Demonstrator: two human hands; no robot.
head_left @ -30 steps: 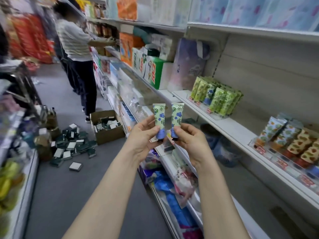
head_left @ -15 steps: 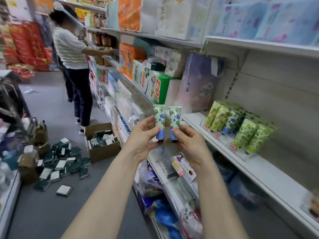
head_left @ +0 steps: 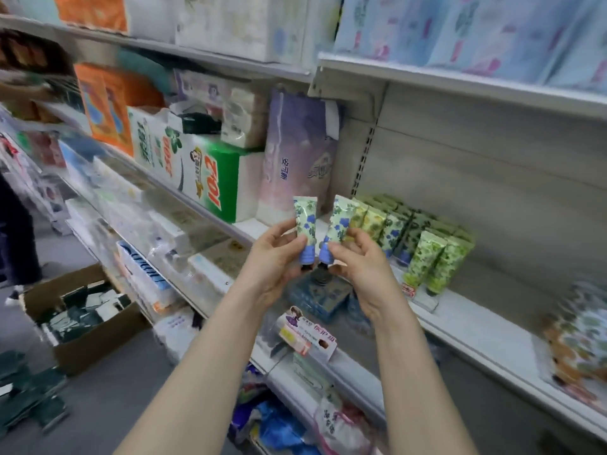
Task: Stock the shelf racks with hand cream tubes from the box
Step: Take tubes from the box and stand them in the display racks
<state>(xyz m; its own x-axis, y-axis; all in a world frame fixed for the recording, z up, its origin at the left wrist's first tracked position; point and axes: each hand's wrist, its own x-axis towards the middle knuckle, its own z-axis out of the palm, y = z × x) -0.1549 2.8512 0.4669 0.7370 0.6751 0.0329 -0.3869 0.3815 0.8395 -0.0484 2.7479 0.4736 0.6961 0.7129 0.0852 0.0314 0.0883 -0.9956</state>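
- Box: it sits open on the floor at far left, well apart from the hands. A step back while eyes are on the shelf could catch it, or the packs scattered beside it.
- Left hand: closed on one tube, cap down, fingers pinching low near the blue cap. The grip is narrow, so I judge the smooth tube could pivot or slip out during the reach.
- Right hand: closed on a second tube, tilted right, its top just in front of the rack's left end. The two caps nearly touch; a knock between them could loosen either hold.
- Rack: tubes stand packed upright on the shelf, leaning slightly. Pushing a new tube in at an angle could topple the row forward off the edge.
- The rack's front slots look full, so forcing one in may jam it.
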